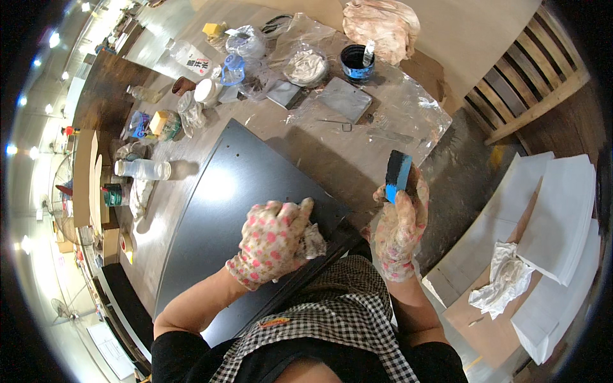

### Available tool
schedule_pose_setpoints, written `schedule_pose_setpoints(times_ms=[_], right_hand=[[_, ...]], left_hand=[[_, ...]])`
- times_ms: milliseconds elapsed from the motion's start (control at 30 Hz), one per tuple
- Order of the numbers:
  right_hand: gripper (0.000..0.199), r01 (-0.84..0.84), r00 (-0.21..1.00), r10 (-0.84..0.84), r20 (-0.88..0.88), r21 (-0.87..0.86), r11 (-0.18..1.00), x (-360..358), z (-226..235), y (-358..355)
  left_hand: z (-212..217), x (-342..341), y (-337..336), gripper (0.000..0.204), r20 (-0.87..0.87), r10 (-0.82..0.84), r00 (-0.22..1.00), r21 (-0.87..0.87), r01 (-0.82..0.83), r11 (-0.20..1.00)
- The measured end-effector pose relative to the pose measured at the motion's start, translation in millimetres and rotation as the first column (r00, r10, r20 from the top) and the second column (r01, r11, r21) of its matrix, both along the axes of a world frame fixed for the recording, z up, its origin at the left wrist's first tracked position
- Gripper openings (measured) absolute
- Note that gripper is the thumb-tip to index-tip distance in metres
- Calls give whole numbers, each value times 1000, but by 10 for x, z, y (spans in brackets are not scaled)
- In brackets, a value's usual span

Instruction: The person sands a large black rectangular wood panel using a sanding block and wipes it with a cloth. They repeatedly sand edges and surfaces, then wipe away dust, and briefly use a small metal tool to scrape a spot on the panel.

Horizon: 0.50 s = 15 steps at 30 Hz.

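Checked apron (pixel 338 313) nearest the camera, its front just beside the near edge of a dark panel (pixel 217 185). The panel, the workpiece, lies flat on the surface (pixel 415 96); its top has a smooth sheen, with a few small dark dots near the far corner, possibly holes.

Left hand (pixel 271 242), in a spotted glove: grip closed round a bunched, stained cloth (pixel 314 242), over the panel close to its near right edge. Contact under the cloth is hidden by the hand; cannot confirm pressure.

Right hand (pixel 401 236), gloved and smudged dark: grip narrow, fingers and thumb pinching a blue-and-black block (pixel 398 175), raised off to the right of the panel and apart from it.

Step in hand, judged: wiping or rubbing the panel with the cloth, block held in reserve. The block's dark face suggests a coating applicator, though its material cannot be told from here.

Supplies: black-and-blue tub (pixel 357 73) at the far side of the surface, grey flat slab (pixel 345 99) just in front of it, clear bottle (pixel 143 169) left of the panel.

Next move, judged: calls for even, light strokes along the edge, the cloth kept flat and the block kept clear of the wiped area until needed
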State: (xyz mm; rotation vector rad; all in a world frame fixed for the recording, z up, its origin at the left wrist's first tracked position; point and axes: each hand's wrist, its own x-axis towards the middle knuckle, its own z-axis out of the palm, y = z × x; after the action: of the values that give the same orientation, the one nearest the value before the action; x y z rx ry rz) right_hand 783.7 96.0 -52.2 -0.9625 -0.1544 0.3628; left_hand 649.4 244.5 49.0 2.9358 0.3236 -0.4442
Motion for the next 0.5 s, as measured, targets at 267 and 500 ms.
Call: schedule_pose_setpoints(times_ms=[267, 500], right_hand=[[52, 46, 997, -44, 65, -39, 998, 34, -48, -64], [51, 101, 995, -97, 33, -121, 988, 23, -34, -73]], left_hand=[[-68, -46, 85, 52, 120, -168, 979, -156, 185, 970], [30, 106, 20, 39, 53, -234, 971, -98, 238, 966]])
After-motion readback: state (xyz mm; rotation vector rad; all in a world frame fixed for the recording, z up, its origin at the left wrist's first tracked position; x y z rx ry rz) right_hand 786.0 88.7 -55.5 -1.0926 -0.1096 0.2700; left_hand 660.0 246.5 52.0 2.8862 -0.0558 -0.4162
